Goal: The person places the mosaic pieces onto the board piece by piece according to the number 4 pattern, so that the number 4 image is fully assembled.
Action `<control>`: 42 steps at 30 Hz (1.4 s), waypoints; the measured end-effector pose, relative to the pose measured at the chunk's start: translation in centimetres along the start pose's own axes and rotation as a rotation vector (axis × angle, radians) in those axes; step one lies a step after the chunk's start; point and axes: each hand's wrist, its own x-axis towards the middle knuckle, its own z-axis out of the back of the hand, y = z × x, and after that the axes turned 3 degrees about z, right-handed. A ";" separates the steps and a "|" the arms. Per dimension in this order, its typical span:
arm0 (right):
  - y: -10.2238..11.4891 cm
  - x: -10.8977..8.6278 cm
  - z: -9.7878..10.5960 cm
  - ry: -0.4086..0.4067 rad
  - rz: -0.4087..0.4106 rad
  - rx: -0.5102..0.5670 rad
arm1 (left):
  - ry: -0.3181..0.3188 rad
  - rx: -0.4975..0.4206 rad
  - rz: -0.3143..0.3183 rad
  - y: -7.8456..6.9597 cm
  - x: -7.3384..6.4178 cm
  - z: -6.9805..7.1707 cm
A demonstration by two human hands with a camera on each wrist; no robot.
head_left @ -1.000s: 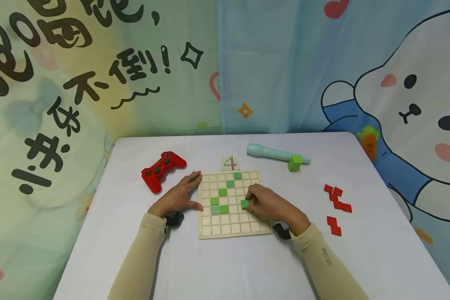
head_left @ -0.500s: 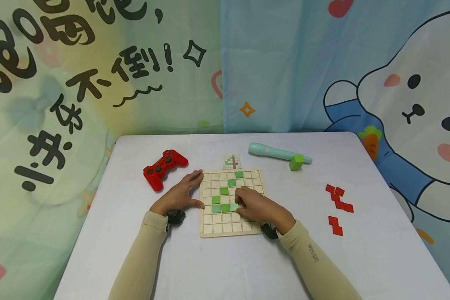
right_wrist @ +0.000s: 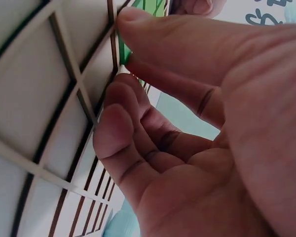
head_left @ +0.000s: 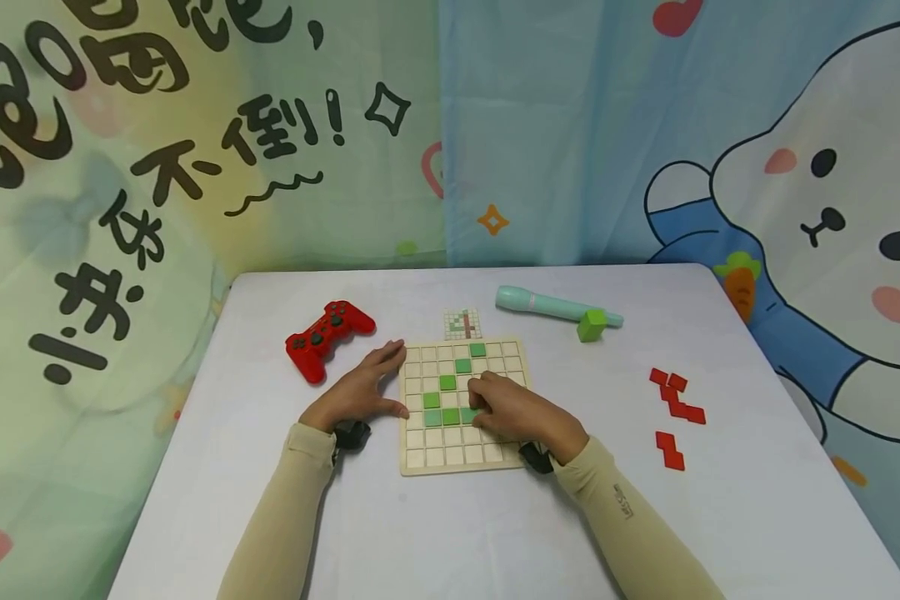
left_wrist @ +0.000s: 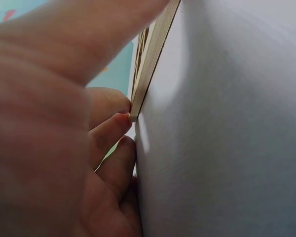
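Note:
A wooden grid board [head_left: 465,457] lies flat on the table, several green square tiles [head_left: 447,382] set in its cells. My right hand [head_left: 521,412] is over the board's middle. Its thumb and forefinger pinch a green tile [head_left: 468,414] at a cell in the row of green tiles; in the right wrist view that tile [right_wrist: 124,52] sits at the grid, partly hidden by the thumb. My left hand [head_left: 358,392] rests at the board's left side, thumb and fingers spread, touching its edge [left_wrist: 150,64].
Behind the board lies a small pattern card [head_left: 462,324]. A red game controller [head_left: 328,340] is at the back left. A teal flashlight-shaped object [head_left: 543,305] and a green cube [head_left: 591,325] are at the back right. Several red tiles [head_left: 675,400] lie to the right.
My right hand has moved left across the board with the green tile, to the cell beside the other green tiles, and the tile now lies flatter. The left hand stays at the edge.

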 end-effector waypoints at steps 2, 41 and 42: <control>0.0 0.0 0.0 0.004 0.010 -0.005 | -0.005 -0.002 0.000 0.0 0.0 0.0; -19.6 -24.6 1.7 -0.648 -0.689 0.111 | 0.001 -0.029 0.029 -0.4 -0.1 0.0; -19.6 -24.7 1.7 -0.632 -0.681 0.113 | 0.001 -0.029 0.029 -0.5 -0.1 0.0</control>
